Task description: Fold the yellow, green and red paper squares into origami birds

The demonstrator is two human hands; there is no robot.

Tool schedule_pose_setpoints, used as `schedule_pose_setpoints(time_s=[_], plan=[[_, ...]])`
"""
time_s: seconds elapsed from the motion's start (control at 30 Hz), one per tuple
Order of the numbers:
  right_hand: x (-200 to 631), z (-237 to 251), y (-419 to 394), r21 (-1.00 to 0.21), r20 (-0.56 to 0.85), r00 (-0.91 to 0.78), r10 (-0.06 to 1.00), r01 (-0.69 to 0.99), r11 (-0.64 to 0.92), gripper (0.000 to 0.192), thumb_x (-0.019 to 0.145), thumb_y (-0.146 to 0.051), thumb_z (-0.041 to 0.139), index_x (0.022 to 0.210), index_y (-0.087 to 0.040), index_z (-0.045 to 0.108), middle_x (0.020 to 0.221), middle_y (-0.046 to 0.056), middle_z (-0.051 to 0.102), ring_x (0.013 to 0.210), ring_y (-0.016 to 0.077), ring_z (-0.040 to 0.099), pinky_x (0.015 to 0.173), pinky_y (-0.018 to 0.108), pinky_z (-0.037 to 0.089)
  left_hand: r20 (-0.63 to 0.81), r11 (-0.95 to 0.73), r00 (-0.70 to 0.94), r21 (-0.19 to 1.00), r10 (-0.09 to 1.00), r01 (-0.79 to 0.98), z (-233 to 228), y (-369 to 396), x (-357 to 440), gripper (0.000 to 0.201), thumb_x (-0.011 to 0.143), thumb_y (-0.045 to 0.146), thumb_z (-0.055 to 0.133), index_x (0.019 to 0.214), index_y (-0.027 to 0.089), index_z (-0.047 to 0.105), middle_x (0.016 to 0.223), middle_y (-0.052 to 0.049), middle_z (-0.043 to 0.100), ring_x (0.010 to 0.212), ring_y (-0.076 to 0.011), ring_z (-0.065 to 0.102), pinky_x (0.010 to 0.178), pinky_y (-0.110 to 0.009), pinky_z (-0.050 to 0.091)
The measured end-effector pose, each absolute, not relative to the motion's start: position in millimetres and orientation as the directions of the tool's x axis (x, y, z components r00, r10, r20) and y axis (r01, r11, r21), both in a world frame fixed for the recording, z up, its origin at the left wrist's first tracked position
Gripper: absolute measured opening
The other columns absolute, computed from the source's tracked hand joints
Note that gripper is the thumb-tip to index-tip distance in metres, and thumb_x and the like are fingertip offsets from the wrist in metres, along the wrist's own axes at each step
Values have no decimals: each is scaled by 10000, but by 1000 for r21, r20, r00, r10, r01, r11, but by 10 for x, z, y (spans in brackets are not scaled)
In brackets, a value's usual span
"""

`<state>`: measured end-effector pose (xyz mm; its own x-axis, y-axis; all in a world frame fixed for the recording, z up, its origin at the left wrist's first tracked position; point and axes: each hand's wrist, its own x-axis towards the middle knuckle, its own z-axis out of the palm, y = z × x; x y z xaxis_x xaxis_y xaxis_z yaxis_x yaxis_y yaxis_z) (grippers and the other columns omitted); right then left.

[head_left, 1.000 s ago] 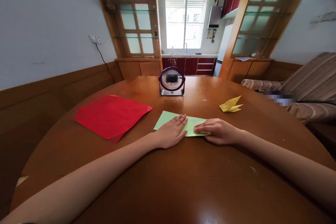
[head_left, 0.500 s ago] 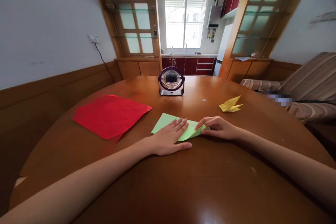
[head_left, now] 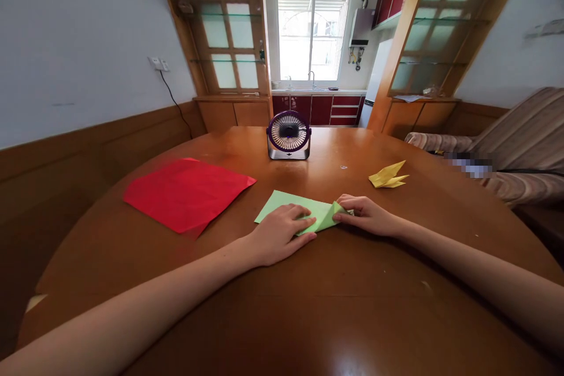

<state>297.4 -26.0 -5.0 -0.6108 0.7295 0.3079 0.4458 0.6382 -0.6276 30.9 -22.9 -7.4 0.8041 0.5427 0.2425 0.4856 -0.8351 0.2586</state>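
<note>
A sheet of light green paper (head_left: 275, 204) lies on the table, its right end folded over into a raised pointed flap. My left hand (head_left: 282, 229) rests on the middle of the sheet, palm down, with slightly bent fingertips pressing it and the thumb apart along the near edge. At the right end, my right hand (head_left: 368, 215) pinches the folded flap of the paper between thumb and fingers. Part of the sheet is hidden under both hands.
On the wooden table (head_left: 282, 311), red paper (head_left: 187, 194) lies to the left. A folded yellow paper piece (head_left: 388, 176) sits at the right, beyond my right hand. A small purple fan (head_left: 289, 134) stands at the far side. A striped sofa (head_left: 524, 135) is at the right.
My left hand has drawn its fingers back and bent them on the paper. My right hand has brought the right flap up and over, so it now shows as a pointed fold.
</note>
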Motion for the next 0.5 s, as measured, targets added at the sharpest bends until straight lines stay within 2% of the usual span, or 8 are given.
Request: schedule_pose_setpoints(time_s=[0.1,0.17,0.23,0.33,0.5], plan=[[2966,-50,-258,-618,302,-604,738,465,634,365,945,-463,503,765,-166,613,826,38,568,805,165,510,760,311,430,265,-774,755,430,600,464,-52,-211,287,408,1006,405,348,1130,218,689,1246,-73,609,1147,-217,563,989,-368,449],[2956,-52,-255,-608,309,-602,736,469,640,362,949,-456,496,752,-167,589,822,35,559,799,162,500,755,306,422,266,-745,736,488,622,454,-43,-178,298,381,1005,355,358,1057,208,705,1197,-67,628,1117,-205,578,970,-358,466],[2933,-55,-254,-592,323,-598,734,477,649,364,956,-446,483,732,-170,560,788,24,538,773,156,486,743,301,416,279,-750,728,469,627,466,-49,-148,319,288,975,288,430,1057,189,687,1215,-77,621,1141,-212,561,991,-366,454],[2881,-60,-262,-566,333,-558,760,526,634,362,958,-442,468,725,-174,536,740,9,511,715,147,469,700,291,411,299,-760,706,367,642,536,-78,-137,348,229,909,211,527,1104,173,640,1283,-88,595,1193,-245,517,1029,-416,420],[2807,-81,-264,-565,326,-455,829,609,557,298,943,-443,482,993,-179,610,923,58,637,816,183,572,747,317,458,302,-777,716,234,629,584,-108,-179,360,222,923,221,506,1109,167,615,1280,-85,602,1163,-261,529,1017,-446,425]])
